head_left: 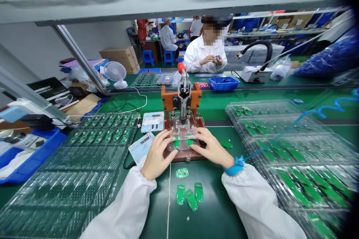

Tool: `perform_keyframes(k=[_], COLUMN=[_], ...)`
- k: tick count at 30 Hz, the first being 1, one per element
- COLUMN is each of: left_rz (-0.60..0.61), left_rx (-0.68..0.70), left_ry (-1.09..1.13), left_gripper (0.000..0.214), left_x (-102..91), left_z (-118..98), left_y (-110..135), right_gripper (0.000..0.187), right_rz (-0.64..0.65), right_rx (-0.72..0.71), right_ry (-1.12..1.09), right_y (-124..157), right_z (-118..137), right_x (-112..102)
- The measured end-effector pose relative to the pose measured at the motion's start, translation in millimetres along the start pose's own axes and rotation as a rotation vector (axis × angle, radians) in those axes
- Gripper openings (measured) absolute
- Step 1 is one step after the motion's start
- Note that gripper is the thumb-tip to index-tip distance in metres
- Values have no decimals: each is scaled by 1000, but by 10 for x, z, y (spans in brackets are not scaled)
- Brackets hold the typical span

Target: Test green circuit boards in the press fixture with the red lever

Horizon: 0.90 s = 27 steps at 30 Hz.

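Note:
An orange press fixture [181,99] with a red-knobbed lever [181,68] stands on the green mat. Its clear acrylic bed [183,139] carries small green circuit boards [176,143]. My left hand [157,155] rests at the bed's left edge, fingers stretched onto it. My right hand [211,147] lies at the right edge, fingers extended toward the boards; a blue wrist strap [235,166] with a coiled cord circles that wrist. Loose green boards [190,196] lie on the mat near me.
Clear blister trays with green boards are stacked at the left [84,157] and right [294,149]. A blue bin [28,157] sits far left, a small fan [115,73] behind. Across the bench a person in a white coat [206,54] works beside a blue tray [223,83].

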<state>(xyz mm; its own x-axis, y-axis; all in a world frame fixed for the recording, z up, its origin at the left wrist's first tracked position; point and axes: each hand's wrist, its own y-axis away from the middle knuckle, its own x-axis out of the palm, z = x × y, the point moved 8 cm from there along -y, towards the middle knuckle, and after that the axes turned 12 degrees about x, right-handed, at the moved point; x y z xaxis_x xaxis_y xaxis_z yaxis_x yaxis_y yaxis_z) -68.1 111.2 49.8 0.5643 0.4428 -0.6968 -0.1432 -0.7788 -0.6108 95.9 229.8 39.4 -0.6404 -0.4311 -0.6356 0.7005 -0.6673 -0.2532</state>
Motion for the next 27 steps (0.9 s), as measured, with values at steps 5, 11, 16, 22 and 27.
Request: perform_keyframes(k=[5, 11, 16, 22, 27], left_rz=[-129, -33, 147, 190, 205], left_rx=[79, 329, 388, 376, 358], left_ry=[-25, 78, 105, 102, 104], left_gripper=[21, 26, 28, 24, 22], left_x=[-76, 164, 472, 502, 515], left_z=[-255, -721, -780, -743, -726], left_y=[62, 102, 193, 229, 218], right_gripper=[19, 13, 22, 37, 41], right_rz=[-38, -445, -668, -470, -186], right_rx=[-3, 44, -46, -77, -60], right_ry=[-69, -199, -278, -237, -499], right_y=[-22, -108, -494, -1541, -1843], right_z=[17, 186, 721, 1211, 1509], right_x=[-59, -668, -1174, -1355, -1278])
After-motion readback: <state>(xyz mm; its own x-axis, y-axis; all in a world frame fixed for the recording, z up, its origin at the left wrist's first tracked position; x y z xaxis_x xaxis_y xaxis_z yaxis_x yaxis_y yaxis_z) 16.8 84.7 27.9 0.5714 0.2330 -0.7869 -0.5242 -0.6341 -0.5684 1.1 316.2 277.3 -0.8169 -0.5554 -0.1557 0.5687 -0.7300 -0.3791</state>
